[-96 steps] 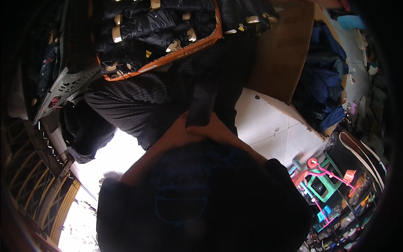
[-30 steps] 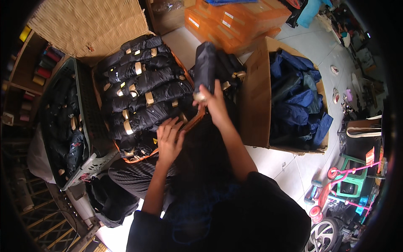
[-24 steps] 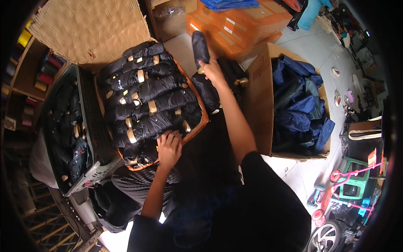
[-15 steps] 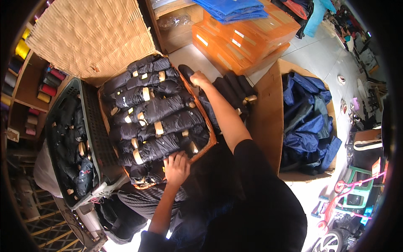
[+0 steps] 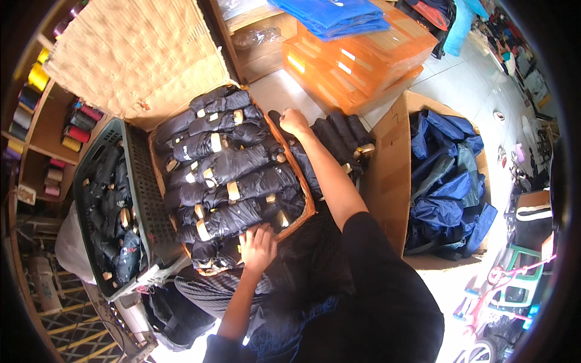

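Observation:
A cardboard box [image 5: 308, 209] with its flap raised holds rows of black rolled fabric bundles [image 5: 242, 162], each with a pale beige band or tab. My left hand [image 5: 258, 247] lies on the bundles at the near edge, fingers spread. Beyond the box's right edge, my right hand [image 5: 295, 123] is closed around one end of a dark roll [image 5: 275, 117]; most of that roll is hidden by the hand. More black rolls [image 5: 342, 134] lie just right of this hand, partly behind my forearm.
A grey plastic basket [image 5: 154, 199] of similar bundles stands left. At right, a cardboard box [image 5: 382, 175] holds crumpled blue fabric [image 5: 445, 187]. Orange-wrapped cartons [image 5: 357, 66] with blue plastic sheets [image 5: 333, 15] sit at the back. Thread spools [image 5: 78, 134] fill a shelf far left.
The view has shifted slightly, so everything sits a little lower and further right. The dark roll's free end has dropped and shows less beyond my right hand. My left hand stays on the bundles.

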{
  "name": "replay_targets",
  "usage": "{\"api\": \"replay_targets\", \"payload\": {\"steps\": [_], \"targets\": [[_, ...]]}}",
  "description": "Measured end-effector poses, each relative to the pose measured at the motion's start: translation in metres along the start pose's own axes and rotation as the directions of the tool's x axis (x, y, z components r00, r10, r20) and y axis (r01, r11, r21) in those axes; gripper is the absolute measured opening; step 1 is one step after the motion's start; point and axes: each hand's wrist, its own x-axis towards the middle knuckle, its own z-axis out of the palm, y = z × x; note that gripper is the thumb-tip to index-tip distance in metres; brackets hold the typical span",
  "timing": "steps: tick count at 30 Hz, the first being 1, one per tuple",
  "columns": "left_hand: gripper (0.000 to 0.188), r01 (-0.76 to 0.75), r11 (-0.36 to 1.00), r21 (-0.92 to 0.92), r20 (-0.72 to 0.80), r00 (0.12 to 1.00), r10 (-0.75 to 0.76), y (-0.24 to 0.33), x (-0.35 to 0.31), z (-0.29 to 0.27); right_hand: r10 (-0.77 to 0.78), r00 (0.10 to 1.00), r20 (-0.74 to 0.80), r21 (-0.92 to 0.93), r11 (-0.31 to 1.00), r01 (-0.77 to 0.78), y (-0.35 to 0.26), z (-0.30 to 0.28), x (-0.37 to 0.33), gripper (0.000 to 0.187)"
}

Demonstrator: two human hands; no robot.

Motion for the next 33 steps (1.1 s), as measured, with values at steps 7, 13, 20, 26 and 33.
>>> {"api": "replay_targets", "payload": {"steps": [7, 13, 20, 26, 33], "targets": [[0.019, 0.062, 0.985, -0.164, -0.073, 0.995, -0.075, -0.002, -0.006, -0.006, -0.562, 0.801, -0.208, 0.557, 0.605, 0.569, -0.059, -0.032, -0.15, 0.026], [0.006, 0.055, 0.905, -0.423, -0.155, 0.979, -0.132, 0.001, 0.012, -0.037, -0.568, 0.811, 0.137, -0.046, 0.815, 0.578, -0.037, -0.026, -0.214, 0.08], [0.01, 0.151, 0.889, -0.432, -0.263, 0.922, -0.284, -0.008, 0.017, -0.073, -0.648, 0.74, -0.181, -0.13, 0.761, 0.635, -0.036, -0.069, -0.256, 0.073], [0.047, 0.172, 0.913, -0.369, -0.209, 0.942, -0.262, -0.011, 0.037, -0.1, -0.69, 0.709, -0.148, -0.178, 0.724, 0.667, -0.038, -0.124, -0.315, 0.068], [0.096, -0.126, 0.964, -0.233, 0.063, 0.987, 0.145, 0.057, 0.082, -0.134, -0.74, 0.638, -0.216, -0.164, 0.671, 0.723, -0.035, -0.15, -0.355, 0.07]]}}
